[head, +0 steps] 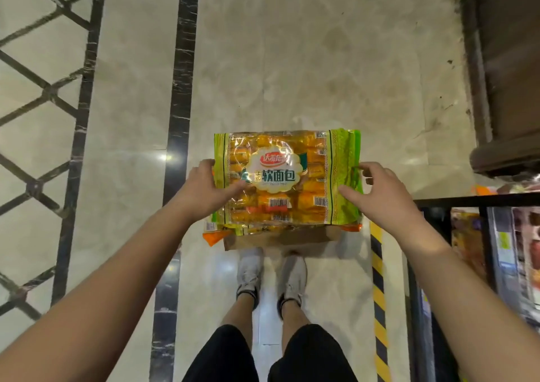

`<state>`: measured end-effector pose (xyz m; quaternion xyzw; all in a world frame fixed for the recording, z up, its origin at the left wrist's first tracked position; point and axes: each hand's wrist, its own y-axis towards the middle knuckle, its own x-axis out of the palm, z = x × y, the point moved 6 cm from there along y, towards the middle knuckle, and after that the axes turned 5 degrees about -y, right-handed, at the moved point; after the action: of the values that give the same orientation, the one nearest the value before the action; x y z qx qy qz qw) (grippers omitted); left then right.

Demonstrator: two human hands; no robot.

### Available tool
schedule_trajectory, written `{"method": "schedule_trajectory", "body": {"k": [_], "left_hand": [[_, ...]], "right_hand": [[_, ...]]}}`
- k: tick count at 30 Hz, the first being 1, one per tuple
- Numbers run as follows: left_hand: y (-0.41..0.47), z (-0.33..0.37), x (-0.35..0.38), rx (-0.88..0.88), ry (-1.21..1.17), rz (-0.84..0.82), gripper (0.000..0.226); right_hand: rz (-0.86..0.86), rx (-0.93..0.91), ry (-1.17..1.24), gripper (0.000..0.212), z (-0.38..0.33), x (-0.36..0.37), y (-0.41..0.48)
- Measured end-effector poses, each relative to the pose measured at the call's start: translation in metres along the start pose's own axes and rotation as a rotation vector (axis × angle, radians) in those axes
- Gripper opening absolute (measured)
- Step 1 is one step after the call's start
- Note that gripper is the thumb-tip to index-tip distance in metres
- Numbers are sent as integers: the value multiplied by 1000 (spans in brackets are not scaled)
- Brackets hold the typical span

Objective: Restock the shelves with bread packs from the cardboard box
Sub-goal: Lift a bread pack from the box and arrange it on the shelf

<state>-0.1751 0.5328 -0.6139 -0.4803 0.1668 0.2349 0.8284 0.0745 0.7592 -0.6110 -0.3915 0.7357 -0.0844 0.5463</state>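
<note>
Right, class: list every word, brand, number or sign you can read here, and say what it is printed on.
"达利园": red badge on the bread pack.
"法式": small green tag on that pack.
"软面包": large green characters beside the tag.
Small print under them: too blurred.
Barcodes inside the pack: digits too small.
Shelf label at right: unreadable.

That plastic bread pack [287,177] has green ends and an orange-yellow middle; beige marble floor [321,60] with black veined strips, plus yellow-black striped tape [377,253].
</note>
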Motion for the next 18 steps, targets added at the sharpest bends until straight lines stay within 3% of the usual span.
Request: {"method": "schedule_trajectory", "body": {"k": [5,13,18], "left_hand": [[36,-22,19,-142,-227,-43,86],[66,-39,36,-115,-354,-75,53],[72,-51,37,-145,-383,-132,24]], "right_hand": [[-66,131,165,81,27,28,35],[-216,276,402,88,38,63,61],[-236,216,312,75,28,68,65]]}}
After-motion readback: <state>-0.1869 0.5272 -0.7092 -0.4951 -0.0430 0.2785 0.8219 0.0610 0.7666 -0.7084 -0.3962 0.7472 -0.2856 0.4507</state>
